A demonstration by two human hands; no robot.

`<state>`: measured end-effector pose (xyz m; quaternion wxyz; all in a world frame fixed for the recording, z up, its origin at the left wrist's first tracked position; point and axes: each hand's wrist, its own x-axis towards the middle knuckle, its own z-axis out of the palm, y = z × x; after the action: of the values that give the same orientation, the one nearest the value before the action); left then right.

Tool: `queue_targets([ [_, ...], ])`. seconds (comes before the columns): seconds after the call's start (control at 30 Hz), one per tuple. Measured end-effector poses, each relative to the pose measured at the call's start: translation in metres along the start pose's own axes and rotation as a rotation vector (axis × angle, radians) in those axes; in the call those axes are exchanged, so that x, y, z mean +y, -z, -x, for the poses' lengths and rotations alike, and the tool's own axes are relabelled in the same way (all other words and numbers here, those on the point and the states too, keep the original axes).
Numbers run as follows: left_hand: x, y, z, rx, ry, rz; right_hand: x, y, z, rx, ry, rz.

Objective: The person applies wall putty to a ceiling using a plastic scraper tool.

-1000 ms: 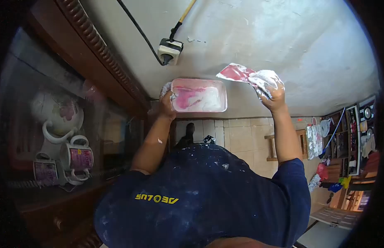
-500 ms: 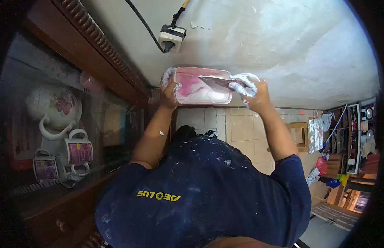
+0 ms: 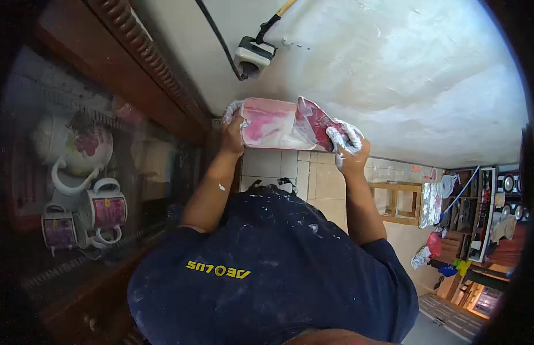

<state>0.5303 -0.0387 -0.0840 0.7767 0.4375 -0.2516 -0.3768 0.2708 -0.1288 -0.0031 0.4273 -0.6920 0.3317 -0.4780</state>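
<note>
My left hand (image 3: 233,133), smeared with white paste, grips the left end of a shallow pinkish plastic tub (image 3: 264,109). White paste (image 3: 273,137) coats part of the tub's inside, with pink showing through. In my right hand (image 3: 351,150), its fingers thick with the same paste, is a putty knife (image 3: 319,123). The knife's broad reddish blade flares towards the tub and lies over its right end, with paste along the blade's wide edge. My fingers hide the knife's handle.
Ahead rises a pale, patchily plastered wall (image 3: 393,86) with a socket box (image 3: 254,56) and cable. To the left stands a dark wooden glass cabinet (image 3: 163,75) holding cups (image 3: 109,210) and a teapot (image 3: 83,141). A wooden frame (image 3: 396,202) and cluttered shelves (image 3: 471,201) are at right.
The knife has turned from a narrow, edge-on view to showing its broad face at the tub's right end. My right hand has shifted slightly down and left.
</note>
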Motion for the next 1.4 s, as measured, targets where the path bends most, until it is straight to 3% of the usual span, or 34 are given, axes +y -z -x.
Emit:
queue_targets([
  [0.13,-0.012,-0.001,-0.007,-0.02,0.011,0.008,0.018,-0.002,0.008,0.109,-0.145,-0.273],
  [0.2,-0.017,-0.001,-0.009,0.056,0.114,0.166,0.03,-0.003,0.007,0.226,-0.229,-0.471],
  [0.33,-0.024,-0.003,-0.013,0.0,0.149,0.199,0.036,0.0,0.01,0.266,-0.356,-0.361],
  [0.4,-0.029,0.0,-0.015,0.011,0.069,0.073,0.049,0.001,0.013,0.261,-0.337,-0.408],
  [0.53,-0.029,-0.004,-0.014,0.034,0.087,0.185,0.07,0.012,0.007,0.17,-0.472,-0.458],
  [0.6,-0.027,-0.01,-0.013,0.008,0.107,0.209,0.074,0.02,0.007,0.002,-0.473,-0.28],
  [0.63,-0.031,-0.009,-0.016,-0.042,-0.056,-0.065,0.066,0.018,0.005,0.01,-0.531,-0.233],
  [0.67,-0.036,-0.009,-0.017,-0.046,-0.058,-0.065,0.067,0.02,0.0,0.013,-0.528,-0.234],
  [0.73,-0.039,-0.008,-0.016,-0.016,0.092,0.153,0.069,0.02,0.001,-0.028,-0.376,-0.305],
  [0.87,-0.041,-0.01,-0.016,-0.043,0.148,0.237,0.024,0.038,-0.041,-0.168,-0.375,-0.117],
  [0.93,-0.035,-0.021,-0.013,-0.025,0.124,0.24,0.047,0.049,-0.065,-0.136,-0.215,-0.102],
  [1.0,-0.036,-0.024,-0.01,0.002,0.097,0.242,0.01,0.058,-0.094,-0.308,-0.042,0.353],
  [1.03,-0.045,-0.019,-0.011,0.002,0.043,0.135,0.005,0.056,-0.102,-0.313,-0.031,0.348],
  [1.1,-0.049,-0.013,-0.013,0.002,-0.025,0.029,-0.003,0.048,-0.116,-0.385,0.127,0.641],
  [1.17,-0.049,-0.012,-0.011,-0.004,0.131,0.193,-0.005,0.043,-0.127,-0.374,0.24,0.678],
  [1.2,-0.053,-0.007,-0.014,-0.005,0.118,0.191,-0.005,0.038,-0.132,-0.362,0.339,0.716],
  [1.33,-0.057,0.0,-0.01,0.027,0.175,0.212,-0.044,0.037,-0.144,-0.179,0.281,0.75],
  [1.4,-0.078,0.018,-0.013,-0.028,0.091,0.122,-0.047,0.053,-0.149,-0.174,0.32,0.731],
])
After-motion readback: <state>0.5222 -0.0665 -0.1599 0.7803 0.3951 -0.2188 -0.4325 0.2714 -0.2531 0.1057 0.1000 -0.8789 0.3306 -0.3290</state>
